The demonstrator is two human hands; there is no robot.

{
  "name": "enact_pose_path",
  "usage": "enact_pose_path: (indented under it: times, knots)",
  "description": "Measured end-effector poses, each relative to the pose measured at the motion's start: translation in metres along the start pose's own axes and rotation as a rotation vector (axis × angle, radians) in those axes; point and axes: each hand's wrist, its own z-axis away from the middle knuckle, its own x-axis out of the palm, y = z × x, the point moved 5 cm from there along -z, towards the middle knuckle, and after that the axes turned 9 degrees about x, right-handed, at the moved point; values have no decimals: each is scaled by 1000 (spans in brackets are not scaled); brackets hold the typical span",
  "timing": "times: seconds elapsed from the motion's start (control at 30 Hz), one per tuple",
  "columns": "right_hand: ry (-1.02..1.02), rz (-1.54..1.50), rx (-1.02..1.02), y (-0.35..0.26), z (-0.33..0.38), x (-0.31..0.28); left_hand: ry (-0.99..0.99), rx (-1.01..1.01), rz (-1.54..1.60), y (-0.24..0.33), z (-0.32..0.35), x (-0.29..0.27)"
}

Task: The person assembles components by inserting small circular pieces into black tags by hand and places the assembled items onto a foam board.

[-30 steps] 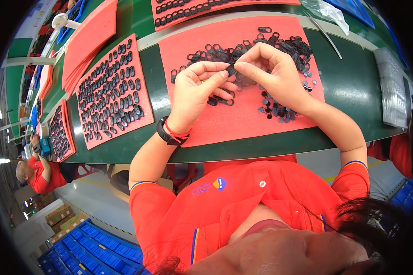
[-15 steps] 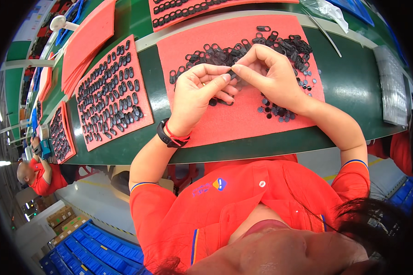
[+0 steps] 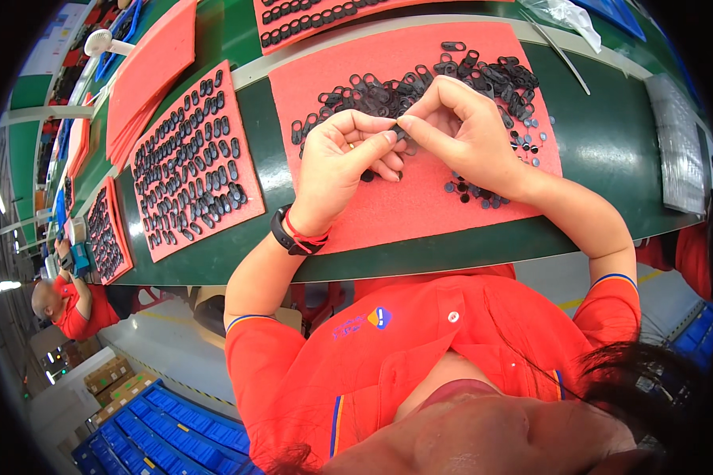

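Above a pink foam mat (image 3: 356,226), my two hands meet fingertip to fingertip. My left hand (image 3: 345,154) pinches a small black oblong part (image 3: 400,133), mostly covered by the fingers. The thumb and forefinger of my right hand (image 3: 471,134) are closed together at that part's upper end; whether they hold a separate small piece is hidden. Behind the hands lies a heap of loose black oval parts with ring-shaped openings (image 3: 364,95). Beside my right wrist are scattered small dark round discs (image 3: 483,196), some of them shiny.
Left of the mat, a pink foam sheet (image 3: 253,202) carries rows of black parts. Stacked pink sheets (image 3: 154,71) and a small white fan (image 3: 99,43) stand farther left. Clear plastic trays (image 3: 677,146) and a metal strip (image 3: 558,55) lie right. A person in red (image 3: 75,305) sits far left.
Both hands stay together over the mat. The right fingertips have shifted slightly against the black part, and more of it shows between the hands.
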Motion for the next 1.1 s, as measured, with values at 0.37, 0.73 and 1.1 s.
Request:
enact_pose_path:
  times: [0.37, 0.73, 1.1]
  knots:
    - [-59, -43, 82, 7, -2, 0, -12, -5, -20, -1, 1, -2]
    - [-325, -169, 306, 18, -2, 6, -19, 20, -90, 3, 1, 1]
    - [-345, -104, 348, 18, -1, 6, -44, -16, -78, -1, 1, 2]
